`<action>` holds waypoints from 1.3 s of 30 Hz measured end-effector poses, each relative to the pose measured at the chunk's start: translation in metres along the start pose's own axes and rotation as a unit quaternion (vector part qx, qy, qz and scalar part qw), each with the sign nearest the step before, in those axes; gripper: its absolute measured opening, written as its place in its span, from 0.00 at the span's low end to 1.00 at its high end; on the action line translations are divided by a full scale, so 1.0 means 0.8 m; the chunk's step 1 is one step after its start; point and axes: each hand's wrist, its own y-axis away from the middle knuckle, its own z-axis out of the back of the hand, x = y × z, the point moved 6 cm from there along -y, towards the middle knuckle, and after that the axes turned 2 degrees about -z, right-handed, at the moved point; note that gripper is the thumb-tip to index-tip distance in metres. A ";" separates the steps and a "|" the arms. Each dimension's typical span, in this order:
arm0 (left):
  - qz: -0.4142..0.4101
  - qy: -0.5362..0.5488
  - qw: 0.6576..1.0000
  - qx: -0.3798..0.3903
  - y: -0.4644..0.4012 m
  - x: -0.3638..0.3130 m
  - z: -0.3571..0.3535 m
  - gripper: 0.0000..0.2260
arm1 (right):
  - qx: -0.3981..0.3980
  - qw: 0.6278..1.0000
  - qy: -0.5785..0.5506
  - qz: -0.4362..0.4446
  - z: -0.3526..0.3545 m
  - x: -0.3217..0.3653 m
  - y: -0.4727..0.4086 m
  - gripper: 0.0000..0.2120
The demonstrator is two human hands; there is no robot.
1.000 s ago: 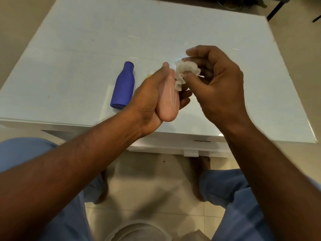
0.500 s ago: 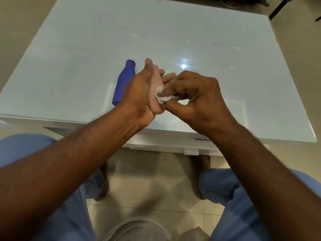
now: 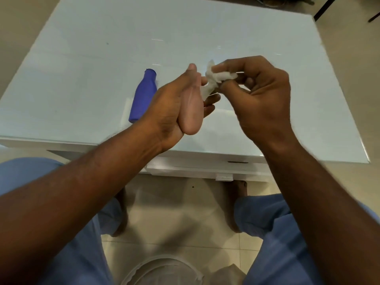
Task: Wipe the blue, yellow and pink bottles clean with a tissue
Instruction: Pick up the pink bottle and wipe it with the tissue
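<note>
My left hand [image 3: 166,105] grips the pink bottle [image 3: 190,112] above the table's near edge, its base toward me and its neck hidden behind my thumb and fingers. My right hand [image 3: 261,99] pinches a crumpled white tissue [image 3: 213,81] at the bottle's upper end, where the tissue touches the fingers of my left hand. The blue bottle [image 3: 144,95] lies on its side on the table, just left of my left hand, with its neck pointing away from me. The yellow bottle is hidden from view.
The white glass-topped table [image 3: 205,33] stretches away in front of me, with a drawer front [image 3: 205,169] under its near edge. A white round bin rim [image 3: 160,268] sits on the tiled floor between my knees. Dark furniture legs [image 3: 320,9] stand at the far right.
My right hand has pulled the tissue from the bottle's lower body up and away to its top end. The pink bottle is tilted so more of its body shows.
</note>
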 end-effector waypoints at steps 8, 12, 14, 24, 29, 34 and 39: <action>0.014 0.034 0.998 0.043 -0.006 0.002 -0.003 0.20 | 0.072 0.991 0.069 0.084 -0.034 0.009 0.016 0.16; 0.025 0.061 0.997 0.035 -0.010 0.009 0.001 0.21 | 0.051 0.992 0.077 0.092 -0.034 0.006 0.013 0.10; 0.036 0.085 0.995 0.031 -0.012 0.012 0.003 0.23 | 0.040 0.993 0.076 0.086 -0.031 0.005 0.009 0.09; 0.006 0.039 0.999 0.032 0.011 -0.006 0.000 0.22 | 0.024 0.995 0.056 0.085 -0.022 0.036 0.014 0.08; -0.036 -0.010 0.999 0.022 0.056 -0.033 -0.013 0.20 | -0.003 0.994 0.056 0.096 -0.014 0.071 0.024 0.08; -0.073 -0.022 0.997 0.028 0.114 -0.046 -0.016 0.20 | -0.016 0.990 0.053 0.130 -0.003 0.117 0.059 0.08; -0.062 -0.047 0.997 0.023 0.141 -0.045 -0.021 0.20 | -0.043 0.989 0.063 0.126 0.006 0.133 0.090 0.09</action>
